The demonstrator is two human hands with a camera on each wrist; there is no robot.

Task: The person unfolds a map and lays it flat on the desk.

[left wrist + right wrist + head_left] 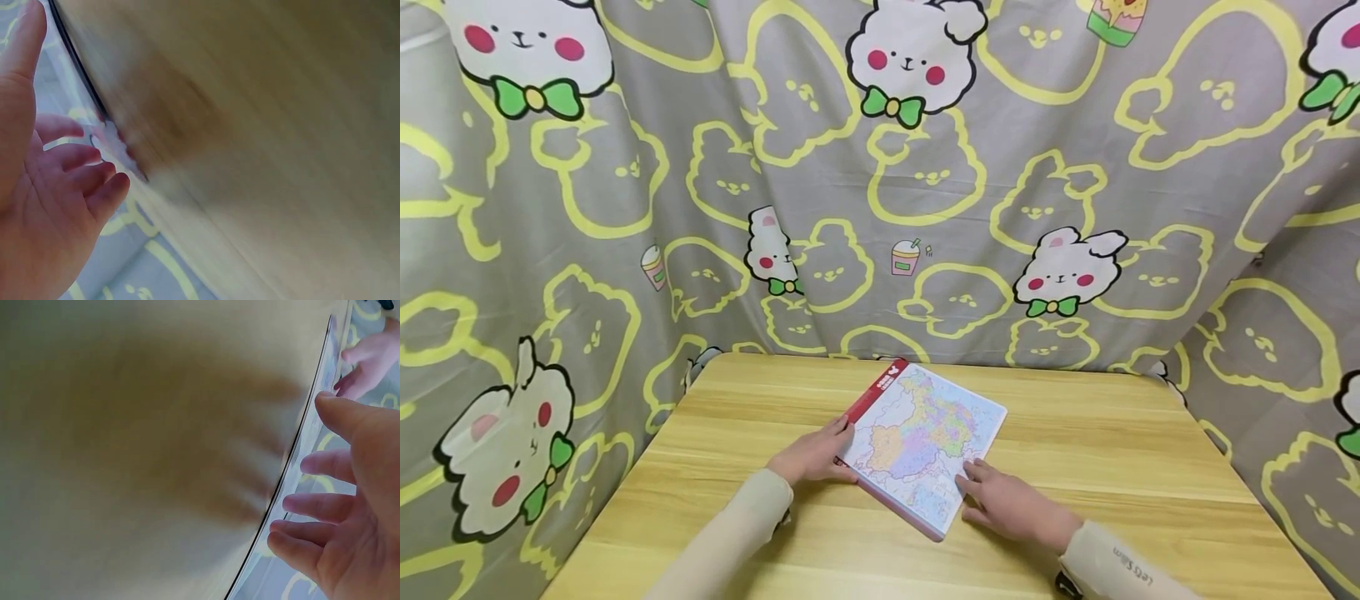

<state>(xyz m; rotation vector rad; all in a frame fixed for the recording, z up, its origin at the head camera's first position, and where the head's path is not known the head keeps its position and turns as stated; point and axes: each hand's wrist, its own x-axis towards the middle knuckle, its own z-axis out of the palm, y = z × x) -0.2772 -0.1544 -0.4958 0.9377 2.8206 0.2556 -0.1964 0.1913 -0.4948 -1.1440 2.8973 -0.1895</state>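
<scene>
A flat rectangular board printed with a colourful map [917, 442], with a red strip along its left side, lies turned at an angle on the wooden table. My left hand [812, 454] is at its left corner, fingers at the red strip and thumb by the near edge. In the left wrist view the fingers of that left hand [62, 181] are loosely bent beside the board's edge. On the other side, my right hand [1011, 502] has its fingertips right at the right edge. The right wrist view shows the right hand [350, 512] with fingers extended and spread along that edge.
The light wooden table [1120, 467] extends around the board on all sides. A grey curtain [940, 192] with yellow outlines and white cartoon animals hangs behind the table and along both sides.
</scene>
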